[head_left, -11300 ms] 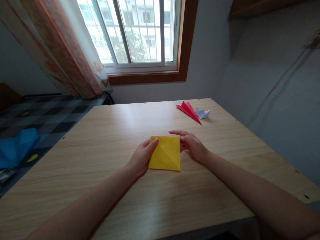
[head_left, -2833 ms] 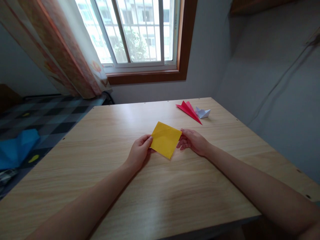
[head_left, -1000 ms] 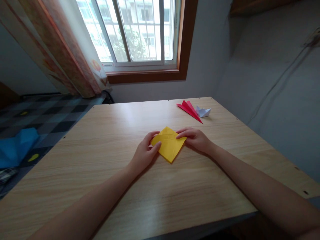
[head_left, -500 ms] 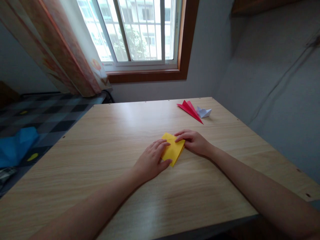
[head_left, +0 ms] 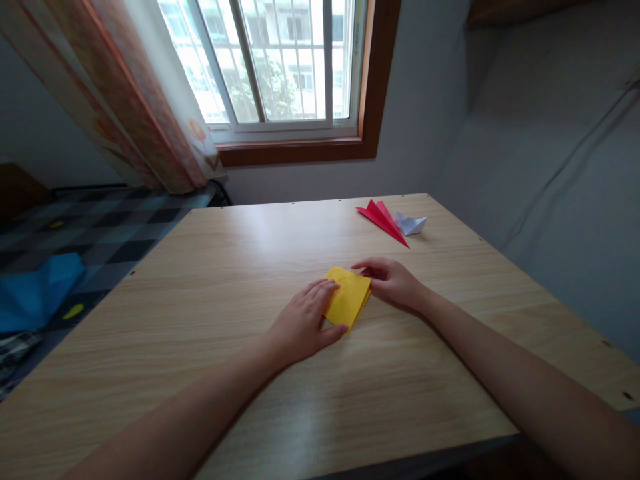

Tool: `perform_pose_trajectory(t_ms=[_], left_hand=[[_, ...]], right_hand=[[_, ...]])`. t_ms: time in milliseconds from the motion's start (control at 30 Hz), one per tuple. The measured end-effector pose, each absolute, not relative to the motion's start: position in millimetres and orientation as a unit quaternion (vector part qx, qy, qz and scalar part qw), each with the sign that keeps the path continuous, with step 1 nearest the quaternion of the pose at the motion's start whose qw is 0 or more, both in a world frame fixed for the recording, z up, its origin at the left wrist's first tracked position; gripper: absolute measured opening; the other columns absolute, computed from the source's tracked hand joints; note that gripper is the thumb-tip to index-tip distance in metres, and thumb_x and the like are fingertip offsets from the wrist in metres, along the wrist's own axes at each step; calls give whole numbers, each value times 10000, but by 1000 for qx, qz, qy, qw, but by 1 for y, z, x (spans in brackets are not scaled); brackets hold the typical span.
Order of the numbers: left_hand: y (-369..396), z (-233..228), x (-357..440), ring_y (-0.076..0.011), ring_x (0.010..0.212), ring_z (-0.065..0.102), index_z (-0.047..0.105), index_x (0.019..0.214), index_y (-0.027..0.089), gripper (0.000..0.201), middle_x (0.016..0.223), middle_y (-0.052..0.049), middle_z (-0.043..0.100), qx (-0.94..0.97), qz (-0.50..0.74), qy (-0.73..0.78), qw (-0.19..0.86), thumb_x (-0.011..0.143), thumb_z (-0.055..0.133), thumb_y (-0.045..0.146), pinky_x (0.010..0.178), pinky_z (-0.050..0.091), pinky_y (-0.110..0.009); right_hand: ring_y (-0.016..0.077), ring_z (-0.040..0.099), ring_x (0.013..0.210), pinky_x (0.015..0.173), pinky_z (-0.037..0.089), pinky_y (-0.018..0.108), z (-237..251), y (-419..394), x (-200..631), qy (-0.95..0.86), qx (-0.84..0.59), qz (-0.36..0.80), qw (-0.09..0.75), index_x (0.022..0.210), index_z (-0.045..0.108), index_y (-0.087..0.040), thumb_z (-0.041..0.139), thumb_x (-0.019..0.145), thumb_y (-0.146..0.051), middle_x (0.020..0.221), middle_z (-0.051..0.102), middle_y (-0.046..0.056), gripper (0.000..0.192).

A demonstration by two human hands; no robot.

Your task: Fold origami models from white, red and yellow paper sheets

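Note:
A folded square of yellow paper (head_left: 349, 297) lies on the wooden table, its layers slightly parted along the lower right edge. My left hand (head_left: 307, 320) holds it from the left, with fingertips on top and the thumb along the bottom corner. At the paper's right corner is my right hand (head_left: 393, 280). Its fingers are curved and raised off the top face, apart from the thumb. Whether that thumb touches the corner, I cannot tell.
Toward the far right of the table (head_left: 240, 253) lie a red paper plane (head_left: 383, 221) and a white paper boat (head_left: 411, 224). A blue folded paper (head_left: 43, 290) rests on the checked bedding (head_left: 120, 250) at left. Behind the table are a window and a curtain (head_left: 125, 100).
My right fingers have lifted off the top of the yellow paper and drawn back to its right corner. My left hand stays on the paper. The view has shifted slightly.

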State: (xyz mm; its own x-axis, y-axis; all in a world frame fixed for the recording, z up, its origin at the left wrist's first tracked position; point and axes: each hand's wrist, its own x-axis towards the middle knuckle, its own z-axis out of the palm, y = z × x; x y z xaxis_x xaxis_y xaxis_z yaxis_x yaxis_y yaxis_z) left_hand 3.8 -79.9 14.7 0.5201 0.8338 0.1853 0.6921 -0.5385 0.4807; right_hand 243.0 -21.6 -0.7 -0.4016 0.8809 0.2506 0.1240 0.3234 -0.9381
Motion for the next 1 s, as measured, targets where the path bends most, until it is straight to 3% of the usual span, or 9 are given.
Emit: perform_pose_trajectory(t_ms=[200, 367, 600, 900, 1000], left_hand=[[-81, 16, 3, -331, 1406, 372, 552, 1368, 244, 579, 1486, -119, 475, 876, 161, 430, 147, 846, 622, 485, 1175, 266, -504], [-82, 18, 4, -342, 1415, 356, 535, 1398, 228, 601, 1515, -136, 437, 883, 119, 438, 122, 869, 592, 507, 1173, 267, -510], [-84, 23, 4, -317, 1428, 333, 509, 1423, 268, 560, 1526, -114, 416, 894, 90, 429, 91, 913, 550, 496, 1180, 269, -494], [-84, 24, 6, -324, 1434, 319, 508, 1422, 290, 538, 1536, -97, 404, 895, 82, 429, 88, 916, 558, 467, 1179, 267, -511], [-84, 22, 5, -328, 1436, 314, 503, 1426, 289, 538, 1540, -108, 394, 897, 83, 426, 83, 921, 548, 470, 1176, 269, -517]], right_hand=[[209, 661, 991, 894, 537, 361, -2, -20, 245, -707, -353, 433, 433, 889, 751, -199, 661, 751, -170, 1102, 695, 84, 168], [216, 655, 1026, 902, 532, 368, 0, -20, 246, -742, -363, 390, 407, 913, 759, -207, 601, 760, -119, 1137, 685, 92, 237], [208, 635, 1048, 832, 529, 334, 4, -21, 246, -778, -371, 329, 387, 938, 757, -206, 532, 743, -55, 1167, 671, 92, 334], [199, 640, 982, 721, 513, 294, 8, -23, 246, -799, -373, 311, 354, 856, 744, -192, 538, 720, -20, 1241, 623, 106, 301], [205, 634, 1017, 748, 508, 300, 9, -23, 247, -814, -370, 288, 343, 847, 746, -193, 519, 707, 11, 1246, 623, 106, 335]])
